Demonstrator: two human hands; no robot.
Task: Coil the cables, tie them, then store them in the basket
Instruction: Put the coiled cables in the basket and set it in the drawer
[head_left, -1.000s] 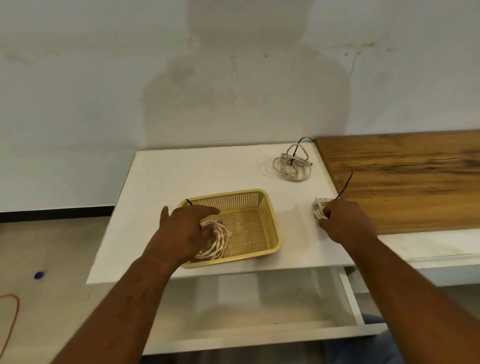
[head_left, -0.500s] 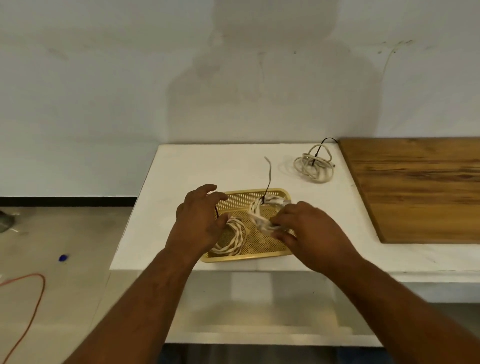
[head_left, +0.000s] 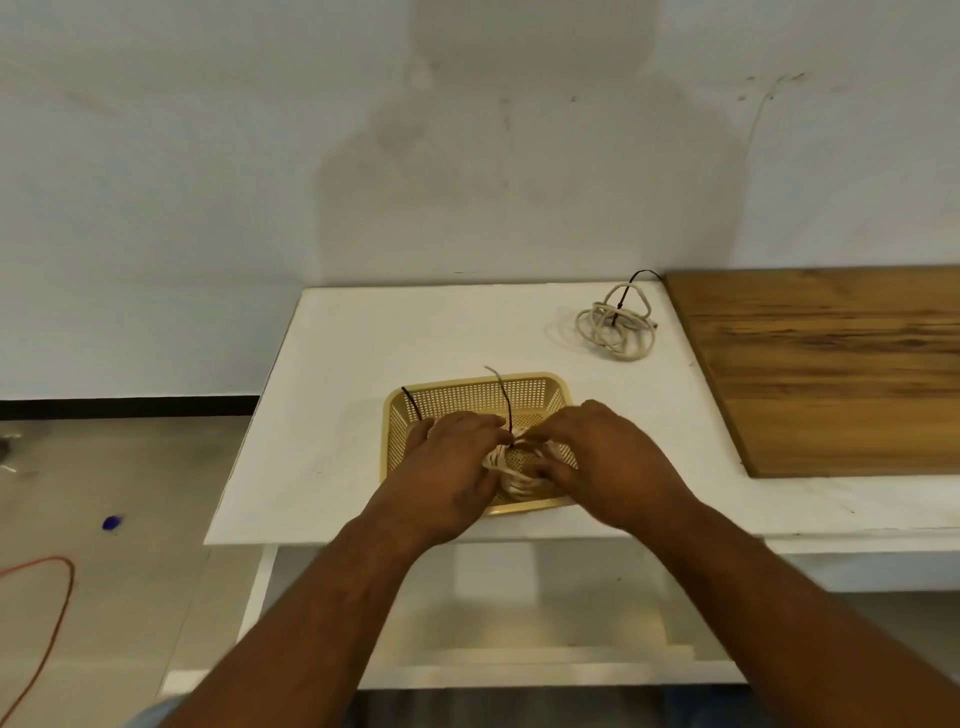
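Hands come together low over the basket (head_left: 470, 383), above the white drawer (head_left: 467, 642) that stands pulled out under the near edge of the white table (head_left: 353, 374). My left hand (head_left: 449, 470) lies over the basket's left half, fingers bent down and thumb tucked in, gripping the left side of the coiled cable (head_left: 511, 474). My right hand (head_left: 610, 467) comes in from the other side. Its fingers curl over the top of the same coil and the thumb sits below, pinching the coil's right side. Only a short stretch of pale strands shows between my hands. The coil sits inside the basket, toward its near wall, though I cannot tell whether it rests fully on the perforated floor.

A thin dark tie (head_left: 503, 397) rises from the coil between my fingertips and bends left above the far rim. Another dark tie end (head_left: 412, 401) sticks up behind my left hand, and whatever it is fastened to is hidden under that hand. The basket is yellow plastic and stands near the table's front edge.

Farther back to the right, well apart from the basket, a second coil (head_left: 615, 328) of pale cable lies on the table. A black tie (head_left: 626, 291) loops up from it, just beside a wooden board (head_left: 831, 364). Beyond that is a pale wall (head_left: 208, 182).
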